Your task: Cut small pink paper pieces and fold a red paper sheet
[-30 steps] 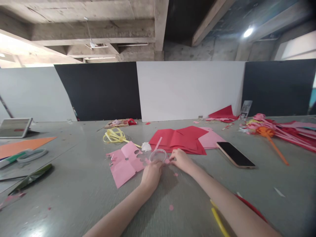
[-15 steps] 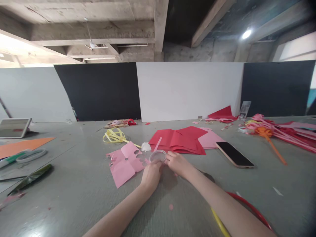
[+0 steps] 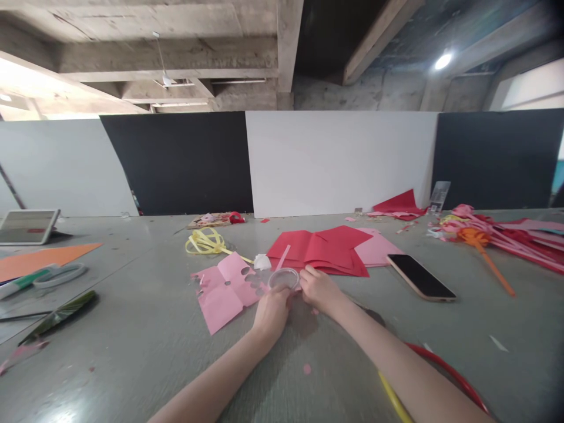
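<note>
My left hand (image 3: pixel 273 311) is closed around the near side of a small clear round cup (image 3: pixel 283 278). Just right of the cup, my right hand (image 3: pixel 319 289) has its fingers pinched together near the rim; what they hold, if anything, is too small to tell. A thin pink strip (image 3: pixel 283 257) sticks up behind the cup. Pink paper with round holes (image 3: pixel 224 288) lies flat to the left. Beyond the hands are folded red sheets (image 3: pixel 304 249), with pink paper (image 3: pixel 379 247) partly under them.
A phone (image 3: pixel 420 277) lies on the grey table (image 3: pixel 145 329) at the right, near pink and red strips (image 3: pixel 506 235) and an orange flower (image 3: pixel 474 236). Yellow ribbon (image 3: pixel 206 241) lies beyond the holed paper. At the far left are a green-white pen (image 3: pixel 29 281) and a tablet (image 3: pixel 29 227).
The whole view has shifted slightly. Beside the cup, my right hand's fingers have moved a little up and away from the rim; my left hand keeps its hold.
</note>
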The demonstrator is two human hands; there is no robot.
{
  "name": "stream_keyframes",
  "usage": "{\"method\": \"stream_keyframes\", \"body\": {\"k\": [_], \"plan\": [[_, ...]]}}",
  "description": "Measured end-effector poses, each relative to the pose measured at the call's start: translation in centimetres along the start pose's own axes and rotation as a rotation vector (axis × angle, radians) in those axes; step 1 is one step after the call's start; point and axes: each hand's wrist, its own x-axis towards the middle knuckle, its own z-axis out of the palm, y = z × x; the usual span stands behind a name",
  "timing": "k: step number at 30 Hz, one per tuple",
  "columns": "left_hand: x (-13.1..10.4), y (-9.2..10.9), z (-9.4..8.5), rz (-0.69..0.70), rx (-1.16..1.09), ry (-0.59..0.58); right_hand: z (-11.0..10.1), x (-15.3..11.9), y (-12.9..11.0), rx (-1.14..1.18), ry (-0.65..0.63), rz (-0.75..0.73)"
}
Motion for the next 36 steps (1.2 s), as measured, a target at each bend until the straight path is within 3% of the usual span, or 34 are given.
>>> {"method": "stream_keyframes", "body": {"k": [10,21,31,36], "plan": [[-0.07,0.10,-0.19,0.024,-0.007,-0.006,-0.26,-0.27,0.91,0.120,-0.007,-0.090],[-0.12,0.35,-0.46,0.010,-0.020,-0.013,0.35,-0.22,0.97,0.208,0.042,0.012],[-0.24,0.34,-0.45,-0.008,-0.041,-0.006,0.36,-0.33,0.74,0.190,-0.016,-0.060],[-0.10,0.08,-0.19,-0.003,-0.052,0.003,0.07,-0.49,0.32,0.261,0.033,0.110]]}}
